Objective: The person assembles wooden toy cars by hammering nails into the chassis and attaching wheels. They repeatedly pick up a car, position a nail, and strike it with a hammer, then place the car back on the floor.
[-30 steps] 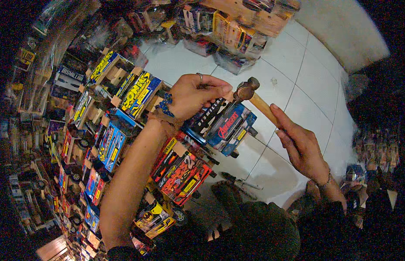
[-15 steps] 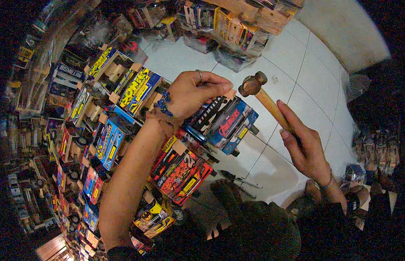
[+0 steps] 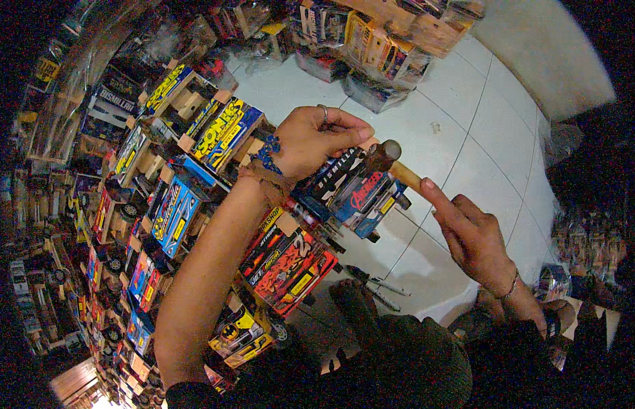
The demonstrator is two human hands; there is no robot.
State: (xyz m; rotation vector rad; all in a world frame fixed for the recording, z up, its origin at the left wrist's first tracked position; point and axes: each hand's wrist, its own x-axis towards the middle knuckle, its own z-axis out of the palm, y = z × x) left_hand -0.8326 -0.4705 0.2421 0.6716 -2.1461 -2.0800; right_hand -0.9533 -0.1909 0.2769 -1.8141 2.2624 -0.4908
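My right hand [image 3: 471, 235] is closed round the wooden handle of a hammer [image 3: 407, 177], its index finger stretched along the handle. The dark metal hammer head is over the top edge of a blue toy truck [image 3: 362, 219]; whether it touches cannot be made out. At that same edge, the thumb and fingers of my left hand [image 3: 317, 140] pinch a small wooden block [image 3: 367, 144], partly hidden by the fingers and the hammer. A ring and a blue beaded bracelet are on my left hand and wrist.
Rows of colourful wooden toy trucks fill the left, among them a red one [image 3: 290, 269], a yellow one [image 3: 241, 335] and a light blue one [image 3: 175, 217]. Plastic-wrapped trucks [image 3: 379, 48] are stacked at the far side. Pliers [image 3: 375, 285] lie on the white tiled floor [image 3: 461, 129].
My right hand has swung the hammer down and left, so its head is now over the truck's edge beside my left fingers. My left hand keeps its pinch on the small wooden block.
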